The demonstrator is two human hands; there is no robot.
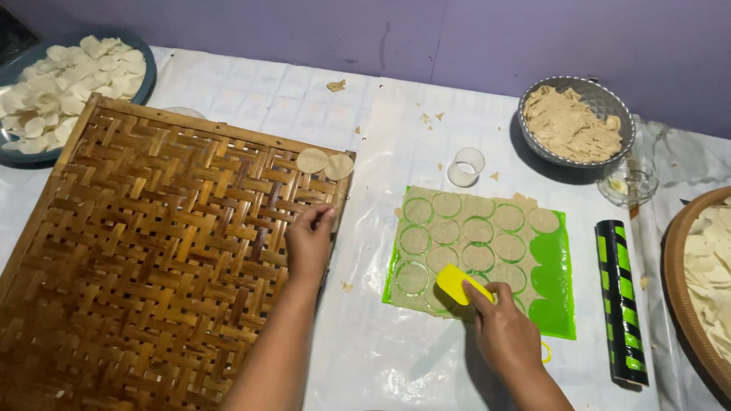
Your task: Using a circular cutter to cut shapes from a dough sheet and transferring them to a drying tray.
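Green mat (560, 293): right hand (506, 327), grip clamped on yellow scraper (459, 283) (over cut dough rounds (478, 230)); left hand (310, 242), fingers together, on woven tray (145, 251) left of mat.

Our right hand (506, 331) covers the near end of the yellow scraper (461, 284) and the dough circles beneath. We lose the woven tray (152, 251) at the bottom edge, and the round basket (678, 281) at the right edge.
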